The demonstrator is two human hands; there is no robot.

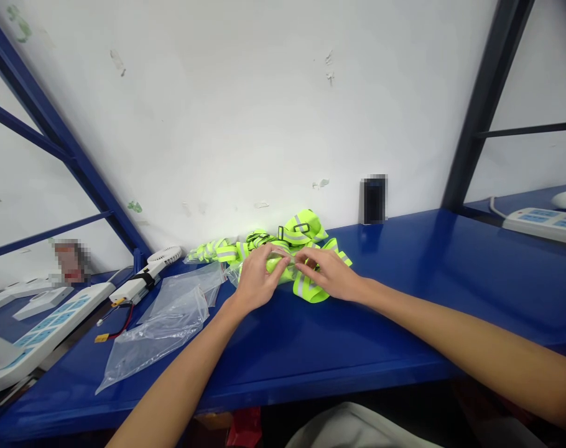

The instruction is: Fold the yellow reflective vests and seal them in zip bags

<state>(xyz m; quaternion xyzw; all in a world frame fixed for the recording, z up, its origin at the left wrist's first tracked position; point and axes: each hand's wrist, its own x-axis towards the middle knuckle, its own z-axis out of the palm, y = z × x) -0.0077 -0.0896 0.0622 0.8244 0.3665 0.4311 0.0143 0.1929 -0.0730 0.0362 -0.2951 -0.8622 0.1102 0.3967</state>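
Observation:
My left hand (259, 277) is closed on a clear plastic bag (283, 254) with something neon yellow in or behind it. At the bag's right edge, my right hand (327, 271) has its thumb and fingertips pinched together. Neon yellow straps (306, 227) with grey reflective stripes and black buckles lie heaped behind and around both hands. One strap loop hangs below my right hand on the blue table. Flat clear zip bags (164, 330) lie to the left of my left hand.
A white fan (165, 255) and a white device with wires (130, 289) are at the left. Power strips (54, 323) run along the left edge; another (544, 223) is at the far right. A dark phone-like object (374, 200) leans on the wall. Blue table (404, 311).

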